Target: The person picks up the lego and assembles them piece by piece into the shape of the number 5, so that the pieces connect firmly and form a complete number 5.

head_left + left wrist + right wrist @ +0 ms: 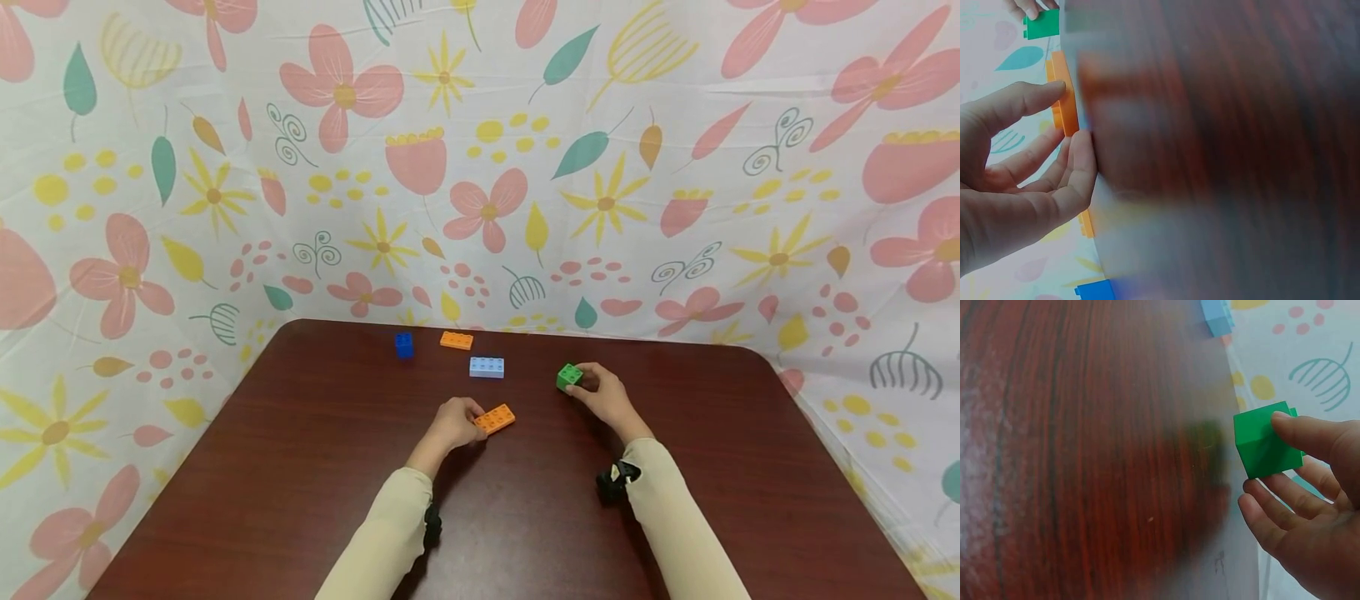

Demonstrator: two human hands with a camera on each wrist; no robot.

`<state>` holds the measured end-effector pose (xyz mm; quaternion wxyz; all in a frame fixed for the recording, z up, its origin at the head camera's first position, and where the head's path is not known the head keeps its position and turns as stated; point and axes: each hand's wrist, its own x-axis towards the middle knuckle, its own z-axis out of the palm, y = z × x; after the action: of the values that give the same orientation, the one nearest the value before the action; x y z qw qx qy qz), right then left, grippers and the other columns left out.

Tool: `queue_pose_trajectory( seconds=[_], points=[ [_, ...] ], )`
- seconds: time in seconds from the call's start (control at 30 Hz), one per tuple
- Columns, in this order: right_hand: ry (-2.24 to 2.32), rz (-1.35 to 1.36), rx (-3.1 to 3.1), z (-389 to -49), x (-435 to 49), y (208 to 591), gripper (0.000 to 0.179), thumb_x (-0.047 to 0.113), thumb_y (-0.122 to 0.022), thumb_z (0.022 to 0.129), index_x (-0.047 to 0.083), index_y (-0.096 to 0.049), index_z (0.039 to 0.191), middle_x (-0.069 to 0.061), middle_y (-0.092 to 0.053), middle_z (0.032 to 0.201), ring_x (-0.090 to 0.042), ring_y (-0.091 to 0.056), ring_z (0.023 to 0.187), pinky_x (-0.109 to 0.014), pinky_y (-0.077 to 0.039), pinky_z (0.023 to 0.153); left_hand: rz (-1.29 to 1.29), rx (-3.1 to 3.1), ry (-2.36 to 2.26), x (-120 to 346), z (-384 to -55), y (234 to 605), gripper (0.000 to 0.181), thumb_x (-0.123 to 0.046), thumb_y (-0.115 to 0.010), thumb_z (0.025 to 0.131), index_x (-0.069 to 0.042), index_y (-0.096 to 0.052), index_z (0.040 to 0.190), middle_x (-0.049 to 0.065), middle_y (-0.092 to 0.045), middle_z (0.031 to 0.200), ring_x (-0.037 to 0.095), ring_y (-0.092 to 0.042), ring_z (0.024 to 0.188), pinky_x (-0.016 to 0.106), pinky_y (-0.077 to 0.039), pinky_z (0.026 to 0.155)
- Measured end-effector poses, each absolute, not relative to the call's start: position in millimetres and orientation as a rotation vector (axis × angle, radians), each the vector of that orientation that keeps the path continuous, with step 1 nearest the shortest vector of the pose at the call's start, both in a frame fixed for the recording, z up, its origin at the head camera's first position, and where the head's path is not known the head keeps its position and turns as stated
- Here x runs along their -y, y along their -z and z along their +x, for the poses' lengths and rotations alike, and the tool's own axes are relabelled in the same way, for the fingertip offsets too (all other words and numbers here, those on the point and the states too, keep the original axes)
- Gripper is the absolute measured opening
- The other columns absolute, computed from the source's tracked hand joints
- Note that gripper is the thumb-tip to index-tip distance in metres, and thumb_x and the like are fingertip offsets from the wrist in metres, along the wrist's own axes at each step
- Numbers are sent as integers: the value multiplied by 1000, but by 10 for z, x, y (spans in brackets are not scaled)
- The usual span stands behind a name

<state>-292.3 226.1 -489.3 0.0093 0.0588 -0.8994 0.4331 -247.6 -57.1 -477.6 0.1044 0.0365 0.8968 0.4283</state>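
A flat orange building brick [495, 419] is pinched at its left end by my left hand [454, 423]. In the left wrist view the thumb lies on one side of this orange brick [1066, 97] and fingers are on the other. My right hand [606, 398] holds a green square brick [569, 377] between thumb and fingers, studs upward. The right wrist view shows the thumb on the near face of the green brick [1267, 440]. Between and beyond the hands lies a light blue brick [487, 367].
Toward the table's back edge are a second orange brick [456, 340] and a small dark blue brick [404, 345]. The dark brown table [315, 467] ends at a flower-patterned cloth [487, 167] behind it.
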Motion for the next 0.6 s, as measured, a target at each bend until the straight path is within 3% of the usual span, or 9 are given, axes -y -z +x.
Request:
queue_pose_trajectory(
  seconds=[0.6],
  points=[
    [-1385,280,2765,-2784,-2241,4784,48,18,-67,92,-1,-49,132,-25,-58,119,-40,-56,110,-51,-48,88,230,-2593,-1241,594,-2442,4792,28,-2,-80,74,-6,-70,99,6,-56,86,20,-51,76,31,-47,62]
  ],
)
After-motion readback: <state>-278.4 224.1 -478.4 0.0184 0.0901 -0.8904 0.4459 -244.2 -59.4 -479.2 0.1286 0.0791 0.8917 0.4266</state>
